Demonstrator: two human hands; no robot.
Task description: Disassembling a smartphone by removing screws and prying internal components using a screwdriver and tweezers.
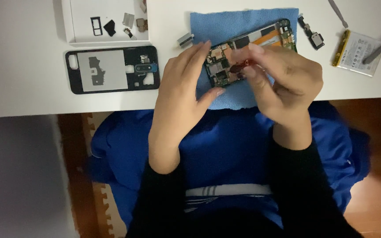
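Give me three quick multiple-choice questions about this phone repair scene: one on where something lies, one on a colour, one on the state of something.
1. Where does the opened phone lie?
A. on the cloth
B. in the white tray
C. on the person's lap

2. What colour is the cloth?
A. red
B. blue
C. green

3. How is the phone's back frame?
A. fitted on the phone
B. taken off, lying on the table to the left
C. held in the left hand

Answers: 1 A, the cloth shows under and around the phone. 2 B, it is plainly blue. 3 B, the black frame lies apart, below the tray, while the right hand holds a small dark red tool over the bare circuit board.
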